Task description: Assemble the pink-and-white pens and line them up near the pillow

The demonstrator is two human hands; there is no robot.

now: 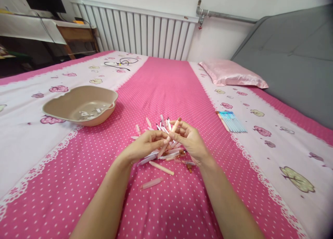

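Note:
Between my two hands, a peach-coloured pen (169,136) with a brown tip slants up to the right. The thumb and fingers of my left hand (147,143) pinch its middle. My right hand (189,139) grips it nearer the brown end. Under and behind the hands lies a loose heap of pen parts (166,155), pink, white and brown; the hands hide much of it. Closer to me, a cream pen barrel (161,168) and a translucent pink pen barrel (151,183) rest apart on the bedspread.
A beige basin (80,119) with small white pieces inside stands to the left. On the right lies a row of blue pens (232,122) with a peach one at its edge. Farther back are a black cable (125,61), a pink pillow (231,73) and a radiator (140,27).

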